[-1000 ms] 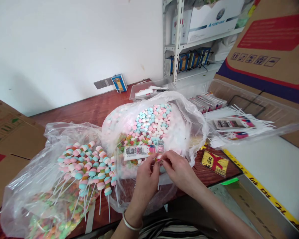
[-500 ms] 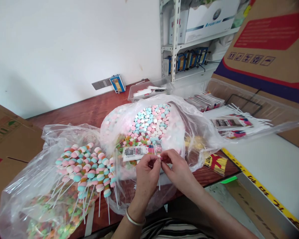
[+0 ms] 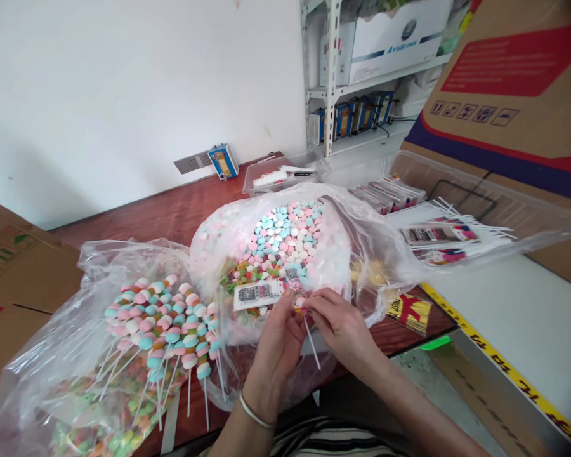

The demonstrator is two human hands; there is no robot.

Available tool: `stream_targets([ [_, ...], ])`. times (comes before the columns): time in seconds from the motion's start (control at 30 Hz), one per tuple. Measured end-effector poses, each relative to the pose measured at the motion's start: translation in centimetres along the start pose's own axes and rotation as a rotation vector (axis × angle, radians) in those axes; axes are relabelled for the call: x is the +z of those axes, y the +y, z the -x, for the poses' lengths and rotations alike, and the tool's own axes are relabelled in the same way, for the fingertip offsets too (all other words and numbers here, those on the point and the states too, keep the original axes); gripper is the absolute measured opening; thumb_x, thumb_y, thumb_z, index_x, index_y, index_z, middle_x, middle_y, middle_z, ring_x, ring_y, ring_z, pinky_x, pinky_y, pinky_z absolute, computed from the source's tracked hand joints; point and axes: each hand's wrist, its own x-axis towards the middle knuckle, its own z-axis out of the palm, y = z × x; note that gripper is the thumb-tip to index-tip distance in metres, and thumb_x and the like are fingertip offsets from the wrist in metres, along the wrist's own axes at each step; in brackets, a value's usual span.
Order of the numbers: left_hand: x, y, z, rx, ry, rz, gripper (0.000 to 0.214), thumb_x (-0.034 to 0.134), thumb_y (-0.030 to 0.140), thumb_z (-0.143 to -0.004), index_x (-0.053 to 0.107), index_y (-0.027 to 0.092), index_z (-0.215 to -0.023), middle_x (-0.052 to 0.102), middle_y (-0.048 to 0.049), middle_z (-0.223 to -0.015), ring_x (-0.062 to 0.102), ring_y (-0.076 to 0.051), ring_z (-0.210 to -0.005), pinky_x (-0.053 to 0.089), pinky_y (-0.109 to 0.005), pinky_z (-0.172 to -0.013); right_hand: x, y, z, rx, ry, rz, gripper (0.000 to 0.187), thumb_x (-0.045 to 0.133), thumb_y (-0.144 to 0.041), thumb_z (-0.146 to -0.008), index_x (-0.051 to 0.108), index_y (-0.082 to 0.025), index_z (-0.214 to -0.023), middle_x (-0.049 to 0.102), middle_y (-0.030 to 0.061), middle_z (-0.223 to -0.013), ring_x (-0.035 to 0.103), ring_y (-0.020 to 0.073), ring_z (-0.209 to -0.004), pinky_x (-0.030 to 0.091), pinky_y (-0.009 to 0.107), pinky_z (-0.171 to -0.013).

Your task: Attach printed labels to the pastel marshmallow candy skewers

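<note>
Between my two hands is a candy stick: a white stick [image 3: 313,343] points down from below my fingers, and a bit of pink and yellow candy [image 3: 299,306] shows at its top. My left hand [image 3: 282,333] is closed around it from the left, thumb up along the candy. From the right, my right hand [image 3: 339,322] pinches at the candy; its fingertips partly cover it. Just beyond lies a printed white packet [image 3: 259,293], on a clear bag [image 3: 335,254] of pink, blue and white candies [image 3: 290,231] and gummy rings [image 3: 242,271].
At left, finished-looking candy sticks [image 3: 171,317] lie on another bag of gummies [image 3: 99,412]. To the right are a yellow twist-tie pack [image 3: 412,312] and a clear tray [image 3: 528,235] of sticks and packets. Cardboard boxes [image 3: 23,266] flank the table [image 3: 137,219].
My left thumb has moved up and the hand has turned. The white stick now shows more fully, slanting down to the right, and candy is visible between my fingers.
</note>
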Motion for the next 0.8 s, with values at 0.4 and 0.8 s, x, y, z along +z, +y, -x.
stream_targets([
  [0.4,0.8,1.9,-0.3,0.139,0.136,0.242,0.016,0.051,0.002,-0.086,0.066,0.008,-0.085,0.069,-0.0088,-0.092,0.067,-0.014,-0.091,0.054,-0.030,-0.092,0.2,-1.4,1.5,0.347,-0.090,-0.297,0.016,0.044,-0.030,-0.096,0.054,-0.021,-0.087,0.059,-0.0025,-0.067,0.057,0.0149,-0.061,0.044,0.025,-0.060],
  [0.8,0.6,1.4,0.2,0.045,0.104,0.249,0.015,0.051,0.013,-0.094,0.066,0.010,-0.093,0.073,-0.0090,-0.096,0.070,-0.018,-0.095,0.054,-0.039,-0.096,-1.0,-3.2,0.9,0.376,-0.086,-0.431,0.037,0.041,-0.042,-0.097,0.058,-0.020,-0.072,0.057,-0.0015,-0.063,0.052,0.0124,-0.055,0.039,0.023,-0.053],
])
